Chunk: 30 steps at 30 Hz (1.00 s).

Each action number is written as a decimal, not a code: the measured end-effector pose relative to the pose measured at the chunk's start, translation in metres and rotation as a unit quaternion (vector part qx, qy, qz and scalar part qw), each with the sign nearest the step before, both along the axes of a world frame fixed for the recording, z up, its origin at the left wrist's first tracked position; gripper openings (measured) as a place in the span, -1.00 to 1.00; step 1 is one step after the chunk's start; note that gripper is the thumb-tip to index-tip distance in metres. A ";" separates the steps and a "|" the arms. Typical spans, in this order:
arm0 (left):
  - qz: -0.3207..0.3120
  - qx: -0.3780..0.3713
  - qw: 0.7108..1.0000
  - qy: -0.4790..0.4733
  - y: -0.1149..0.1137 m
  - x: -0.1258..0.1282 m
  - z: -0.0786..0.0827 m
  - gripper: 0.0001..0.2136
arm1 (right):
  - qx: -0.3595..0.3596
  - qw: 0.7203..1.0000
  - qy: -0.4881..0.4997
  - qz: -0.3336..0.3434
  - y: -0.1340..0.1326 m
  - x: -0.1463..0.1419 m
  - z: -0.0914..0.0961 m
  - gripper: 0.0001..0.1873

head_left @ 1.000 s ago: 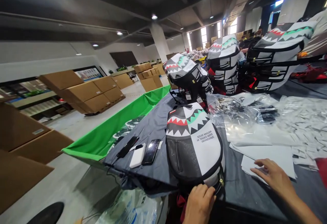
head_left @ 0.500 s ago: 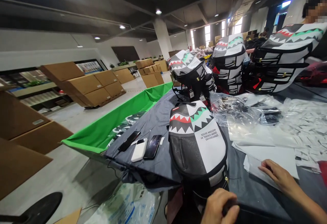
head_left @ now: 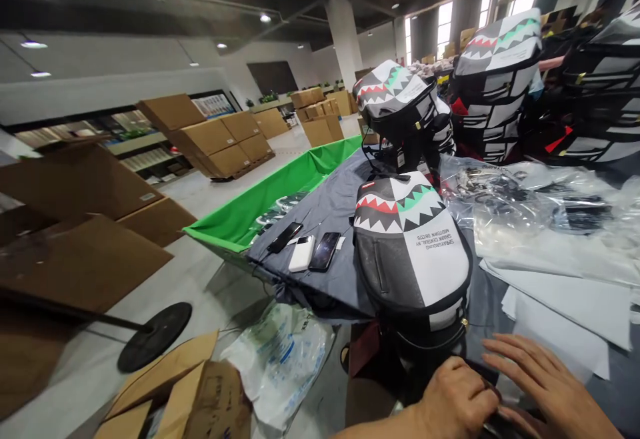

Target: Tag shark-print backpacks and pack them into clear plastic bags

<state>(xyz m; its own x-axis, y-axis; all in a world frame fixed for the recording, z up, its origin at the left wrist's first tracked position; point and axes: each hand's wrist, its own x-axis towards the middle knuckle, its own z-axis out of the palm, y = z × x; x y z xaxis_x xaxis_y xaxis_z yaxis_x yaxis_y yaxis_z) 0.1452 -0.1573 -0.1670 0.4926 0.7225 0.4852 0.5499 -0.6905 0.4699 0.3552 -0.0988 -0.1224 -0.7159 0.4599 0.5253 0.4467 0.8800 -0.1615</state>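
A black, grey and white backpack [head_left: 413,245] with a printed shark-mouth pattern lies on the near part of the table, its front facing up. Just below its base, my left hand [head_left: 457,395] is closed, the fingers curled in; whatever they hold is hidden. My right hand [head_left: 540,379] is close beside it at the bottom right, fingers stretched out over the table edge. Something dark and partly shiny shows between the two hands, too cut off to name. White paper sheets [head_left: 565,299] lie beyond my right hand.
Stacked backpacks [head_left: 495,85] stand at the back of the table. Clear plastic bags [head_left: 540,192] cover the right side. Phones [head_left: 325,251] and a white power bank [head_left: 302,253] lie left of the backpack. A green-lined bin [head_left: 280,192] adjoins the table; an opened carton [head_left: 200,399] sits on the floor.
My view has turned left and down, so the scene sits further right. My right hand has come in from the sheets to beside my left hand, its fingers now straighter.
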 end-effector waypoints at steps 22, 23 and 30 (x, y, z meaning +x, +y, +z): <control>0.498 0.090 0.854 -0.118 -0.014 -0.111 0.051 -0.86 | 0.087 0.992 0.089 0.017 0.027 -0.092 0.004 -0.78; 0.464 0.134 0.868 -0.112 -0.018 -0.103 0.052 -0.85 | 0.084 0.993 0.086 0.016 0.027 -0.091 0.004 -0.77; 0.241 0.145 0.960 0.015 -0.004 -0.065 0.024 -0.85 | 0.086 0.993 0.075 0.020 0.022 -0.092 0.006 -0.81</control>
<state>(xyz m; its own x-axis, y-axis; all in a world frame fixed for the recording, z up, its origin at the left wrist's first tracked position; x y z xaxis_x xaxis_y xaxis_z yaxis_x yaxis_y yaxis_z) 0.0798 -0.1615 -0.1429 0.1521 0.7072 0.6905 0.8489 -0.4513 0.2752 0.2636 -0.0772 -0.1160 -0.6401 0.3256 0.6959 0.3923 0.9173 -0.0683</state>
